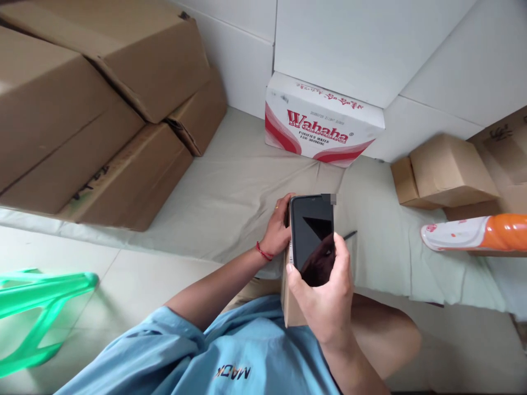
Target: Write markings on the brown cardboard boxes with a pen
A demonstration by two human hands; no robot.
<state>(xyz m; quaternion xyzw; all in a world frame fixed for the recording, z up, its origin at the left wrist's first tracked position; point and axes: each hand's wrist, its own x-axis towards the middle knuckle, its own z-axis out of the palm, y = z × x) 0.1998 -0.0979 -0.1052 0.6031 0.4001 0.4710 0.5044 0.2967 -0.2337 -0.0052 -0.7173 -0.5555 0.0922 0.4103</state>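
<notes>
A black smartphone [313,233] with a dark, reflecting screen is in my right hand [327,293]; the thumb and fingers grip its lower sides. Behind and below the phone stands a small cardboard box [293,314], mostly hidden by the phone and my hand. My left hand [279,227], with a red cord on the wrist, is wrapped round the left side of that box, its fingertips near the phone's upper left edge. A dark pen-like stick [350,235] pokes out to the right of the phone on the pale cloth.
A white and red Wahaha water carton [323,123] stands against the tiled wall. Large cardboard boxes [74,115] are stacked at left, smaller boxes [448,170] at right. An orange and white cylinder [473,232] lies near them. A green plastic stool [45,307] stands on the floor.
</notes>
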